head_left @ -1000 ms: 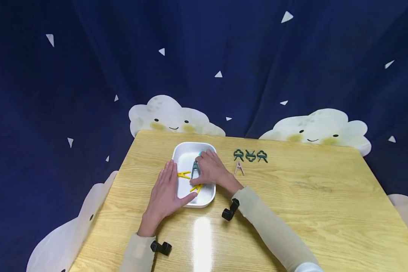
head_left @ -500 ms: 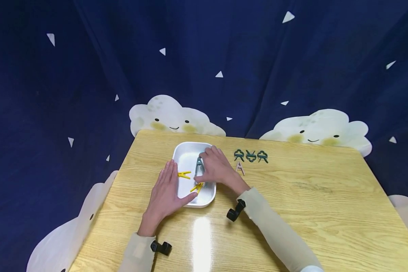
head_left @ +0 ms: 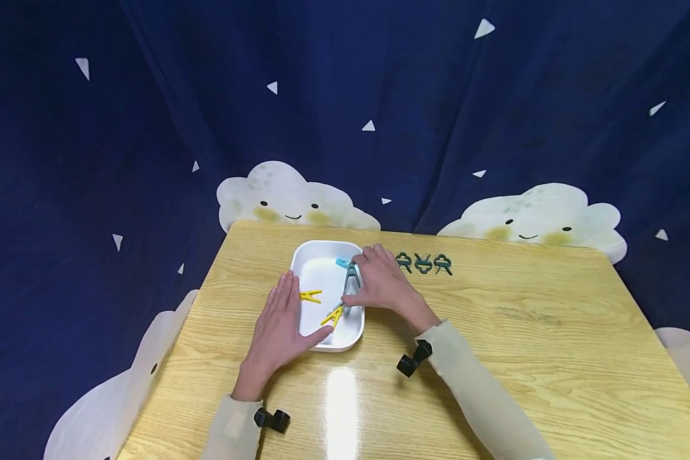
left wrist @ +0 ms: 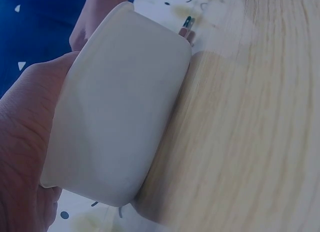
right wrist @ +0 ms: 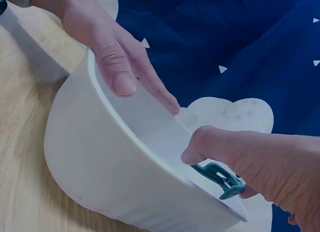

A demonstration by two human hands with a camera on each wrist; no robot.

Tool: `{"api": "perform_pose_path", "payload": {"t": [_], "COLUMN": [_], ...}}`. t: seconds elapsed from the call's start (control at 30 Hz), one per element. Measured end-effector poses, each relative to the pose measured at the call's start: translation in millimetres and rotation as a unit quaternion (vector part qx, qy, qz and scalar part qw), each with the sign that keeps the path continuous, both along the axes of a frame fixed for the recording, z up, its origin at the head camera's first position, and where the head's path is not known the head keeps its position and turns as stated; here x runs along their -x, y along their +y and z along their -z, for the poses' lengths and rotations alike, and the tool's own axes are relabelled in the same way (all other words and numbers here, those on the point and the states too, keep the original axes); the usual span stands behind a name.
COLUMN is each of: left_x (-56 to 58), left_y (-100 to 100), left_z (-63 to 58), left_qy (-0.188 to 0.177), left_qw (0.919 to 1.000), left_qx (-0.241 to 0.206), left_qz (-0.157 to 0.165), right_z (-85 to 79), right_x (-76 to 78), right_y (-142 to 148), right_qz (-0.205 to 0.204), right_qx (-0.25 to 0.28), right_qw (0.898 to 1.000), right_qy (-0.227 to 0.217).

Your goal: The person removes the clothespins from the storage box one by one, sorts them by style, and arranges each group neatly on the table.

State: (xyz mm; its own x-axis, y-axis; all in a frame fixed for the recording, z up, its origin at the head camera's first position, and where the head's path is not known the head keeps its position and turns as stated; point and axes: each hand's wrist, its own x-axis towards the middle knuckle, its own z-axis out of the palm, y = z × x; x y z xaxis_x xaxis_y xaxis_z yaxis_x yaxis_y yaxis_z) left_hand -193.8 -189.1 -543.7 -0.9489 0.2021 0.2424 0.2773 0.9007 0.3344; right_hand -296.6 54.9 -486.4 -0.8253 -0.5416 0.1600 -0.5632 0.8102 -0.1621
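Note:
A white plastic tub (head_left: pixel 324 275) stands on the table. My left hand (head_left: pixel 276 326) rests along its left rim, fingers straight and thumb reaching over the near corner. Between thumb and fingers, my right hand (head_left: pixel 384 281) pinches a dark teal clothespin (right wrist: pixel 218 178) over the tub's right rim; its legs spread toward the palm. Inside the tub lie a yellow clothespin (head_left: pixel 310 296) by the left wall, another yellow clothespin (head_left: pixel 333 317) nearer the front and a light blue clothespin (head_left: pixel 342 262) at the back right. The left wrist view shows the tub's outer wall (left wrist: pixel 120 102).
Right of the tub, three dark green cloud-shaped clips (head_left: pixel 423 263) sit in a row near the back edge of the wooden table (head_left: pixel 523 332). Behind the table hangs a dark blue curtain (head_left: pixel 333 76) with printed clouds.
My right hand has moved right with the teal clothespin, from inside the tub to its right rim. The light blue clothespin shows more; the pink clothespin is now hidden. The left hand stays.

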Motion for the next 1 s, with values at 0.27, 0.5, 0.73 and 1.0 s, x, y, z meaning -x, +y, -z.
{"api": "perform_pose_path", "payload": {"t": [0.27, 0.5, 0.73, 1.0], "left_x": [0.6, 1.0, 1.7, 1.4], "left_y": [-0.1, -0.4, -0.4, -0.2], "left_z": [-0.3, 0.0, 0.3, 0.0], "left_qy": [-0.008, -0.009, -0.008, -0.010], "left_qw": [1.0000, 1.0000, 0.9999, 0.9999], "left_qx": [-0.005, -0.003, -0.006, -0.008], "left_qz": [0.002, 0.001, 0.001, 0.001], "right_z": [-6.6, -7.3, -3.5, 4.0], "right_x": [-3.5, -5.4, -5.4, -5.0], "right_y": [16.1, 30.0, 45.5, 63.7], "right_qz": [0.003, 0.012, 0.016, 0.030], "right_qx": [0.000, 0.006, 0.007, 0.021], "right_qw": [1.000, 1.000, 1.000, 0.999], "right_qy": [-0.001, -0.004, 0.006, 0.000]}}
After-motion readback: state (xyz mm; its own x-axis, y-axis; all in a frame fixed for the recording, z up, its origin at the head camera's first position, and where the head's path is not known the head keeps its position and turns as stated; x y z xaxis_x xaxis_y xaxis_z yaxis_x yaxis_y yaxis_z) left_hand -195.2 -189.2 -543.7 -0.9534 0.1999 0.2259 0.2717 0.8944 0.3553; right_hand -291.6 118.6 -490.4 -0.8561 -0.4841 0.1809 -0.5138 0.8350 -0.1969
